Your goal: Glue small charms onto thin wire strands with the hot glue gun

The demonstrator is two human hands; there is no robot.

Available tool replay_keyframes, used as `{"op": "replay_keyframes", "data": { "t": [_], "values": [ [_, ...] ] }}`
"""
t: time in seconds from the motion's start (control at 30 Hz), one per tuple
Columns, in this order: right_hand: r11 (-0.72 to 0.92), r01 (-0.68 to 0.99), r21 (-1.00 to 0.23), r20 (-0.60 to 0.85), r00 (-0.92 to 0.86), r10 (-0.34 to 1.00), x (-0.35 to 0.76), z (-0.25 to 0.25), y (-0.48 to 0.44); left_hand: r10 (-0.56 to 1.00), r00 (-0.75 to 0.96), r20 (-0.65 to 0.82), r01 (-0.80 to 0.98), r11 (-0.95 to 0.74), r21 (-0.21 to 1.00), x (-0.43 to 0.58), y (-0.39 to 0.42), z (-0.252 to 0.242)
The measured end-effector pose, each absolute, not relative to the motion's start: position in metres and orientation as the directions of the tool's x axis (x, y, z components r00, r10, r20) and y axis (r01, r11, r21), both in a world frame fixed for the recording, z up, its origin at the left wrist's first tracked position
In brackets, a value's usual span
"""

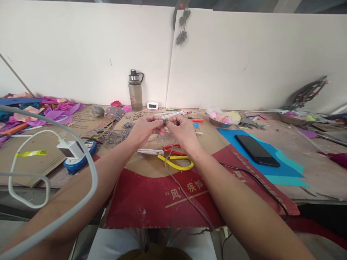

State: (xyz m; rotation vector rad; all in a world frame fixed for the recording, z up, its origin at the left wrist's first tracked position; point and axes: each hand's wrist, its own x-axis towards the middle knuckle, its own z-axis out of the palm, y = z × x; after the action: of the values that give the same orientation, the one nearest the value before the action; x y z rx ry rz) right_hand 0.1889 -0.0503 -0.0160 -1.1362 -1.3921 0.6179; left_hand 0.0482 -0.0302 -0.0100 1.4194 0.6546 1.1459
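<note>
My left hand (148, 127) and my right hand (182, 130) meet above the cardboard, thumbs and fingertips pinched close together. A thin grey yarn (181, 189) runs from the right hand's fingers down over the red part of the cardboard (130, 202) to its front edge. Whatever sits between the fingertips is tiny and mostly covered, so the left hand's grip cannot be made out. Beneath the hands lie a yellow-handled tool (179, 167) and red-handled pliers (175, 147). Left of them spreads a tangle of grey yarn (112, 136).
A water bottle (135, 94) and small white clock (152, 105) stand by the wall. A phone (256, 150) lies on blue sheets (230, 137) at right. At left are a charger (71, 150) on a blue power strip (78, 164), a white cable (93, 173) and colourful crepe paper (56, 113).
</note>
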Motion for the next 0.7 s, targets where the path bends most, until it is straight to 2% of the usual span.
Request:
{"op": "replay_keyframes", "data": {
  "t": [0.27, 0.5, 0.6, 0.7],
  "values": [
    [0.429, 0.445, -0.786, 0.51, 0.075, 0.857, 0.189, -0.017, -0.053, 0.927, 0.298, 0.226, -0.12, -0.198, 0.973, 0.048, -0.028, -0.01],
    [0.53, 0.422, -0.736, 0.576, -0.024, 0.817, 0.189, -0.027, -0.053, 0.94, 0.093, 0.328, -0.077, -0.321, 0.944, 0.043, -0.019, -0.012],
    [0.556, 0.434, -0.709, 0.58, -0.09, 0.81, 0.19, -0.029, -0.056, 0.932, 0.057, 0.358, -0.102, -0.351, 0.931, 0.04, -0.016, -0.013],
    [0.58, 0.457, -0.674, 0.547, -0.218, 0.808, 0.193, -0.03, -0.059, 0.942, 0.049, 0.333, -0.203, -0.317, 0.927, 0.036, -0.012, -0.013]
  ]
}}
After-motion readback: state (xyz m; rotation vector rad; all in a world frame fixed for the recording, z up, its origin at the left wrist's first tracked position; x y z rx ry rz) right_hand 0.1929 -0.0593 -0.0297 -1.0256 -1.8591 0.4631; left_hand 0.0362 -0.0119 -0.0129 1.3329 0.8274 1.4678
